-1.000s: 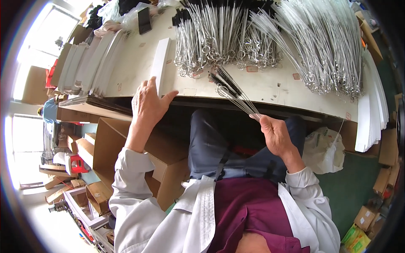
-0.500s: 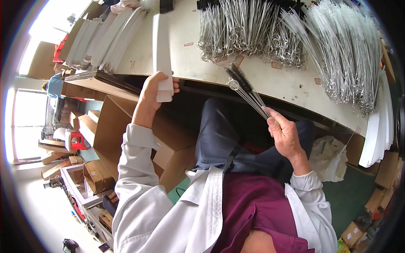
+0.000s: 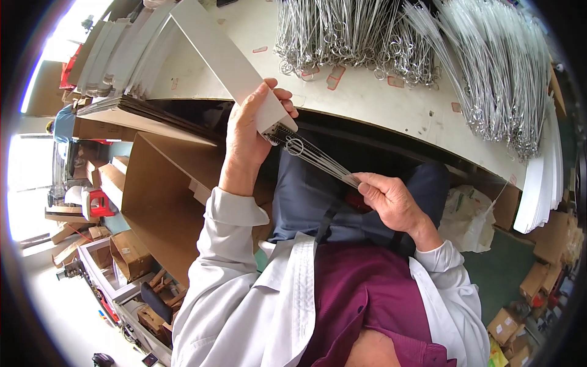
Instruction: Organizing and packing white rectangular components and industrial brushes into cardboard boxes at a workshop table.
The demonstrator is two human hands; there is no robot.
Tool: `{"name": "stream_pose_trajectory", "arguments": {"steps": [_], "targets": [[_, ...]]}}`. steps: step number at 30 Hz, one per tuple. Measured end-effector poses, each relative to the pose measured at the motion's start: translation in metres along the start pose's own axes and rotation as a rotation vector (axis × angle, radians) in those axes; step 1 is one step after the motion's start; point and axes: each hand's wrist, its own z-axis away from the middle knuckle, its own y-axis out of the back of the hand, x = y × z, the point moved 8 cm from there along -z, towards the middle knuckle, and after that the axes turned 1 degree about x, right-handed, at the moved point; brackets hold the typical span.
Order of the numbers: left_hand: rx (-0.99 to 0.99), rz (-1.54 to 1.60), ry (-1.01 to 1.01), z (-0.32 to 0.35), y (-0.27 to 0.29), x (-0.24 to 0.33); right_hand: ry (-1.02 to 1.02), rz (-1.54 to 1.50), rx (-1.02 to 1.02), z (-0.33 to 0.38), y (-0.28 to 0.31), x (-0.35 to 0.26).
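Note:
My left hand (image 3: 252, 125) is closed round a long white box (image 3: 214, 49), tilted with its lower end toward my right hand. Between thumb and fingers, my right hand (image 3: 391, 199) pinches a small bundle of wire-handled brushes (image 3: 321, 160). Their dark bristles and ring ends meet the lower end of the box, and the tips look partly inside it. On the table in front lie thick bunches of wire brushes (image 3: 342, 37) with looped ends. A larger pile of pale-bristled wire brushes (image 3: 498, 79) lies to their right.
Stacked flat white boxes (image 3: 131, 52) stand at the table's left, and more white boxes (image 3: 541, 189) hang over its right edge. An open cardboard carton (image 3: 162, 202) is beside my left forearm. A white plastic bag (image 3: 468, 217) lies under the table (image 3: 397, 113) at right.
The box in my left hand has tilted and moved right. My right hand has brought the brushes left and lower, so their bristled ends now meet the box's lower end.

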Motion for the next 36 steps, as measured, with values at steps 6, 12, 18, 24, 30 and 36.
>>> {"name": "stream_pose_trajectory", "arguments": {"steps": [6,12,18,24,30,36], "targets": [[0.125,0.074,-0.02,0.008,0.006,-0.012,0.123,0.2,0.167,0.0,0.016,-0.003],[0.166,0.083,-0.057,0.016,0.0,-0.026,0.283,0.392,0.305,0.002,0.015,-0.013],[0.195,0.117,-0.012,0.029,-0.004,-0.053,0.208,0.448,0.285,-0.004,0.016,-0.003],[0.221,0.143,0.007,0.031,-0.002,-0.061,0.252,0.65,0.343,-0.002,0.022,-0.01],[0.224,0.193,0.054,0.033,-0.009,-0.075,0.263,0.614,0.362,-0.002,0.024,-0.003],[0.17,0.239,0.148,0.047,-0.03,-0.108,0.0,0.225,0.145,-0.02,0.012,0.015]]}}
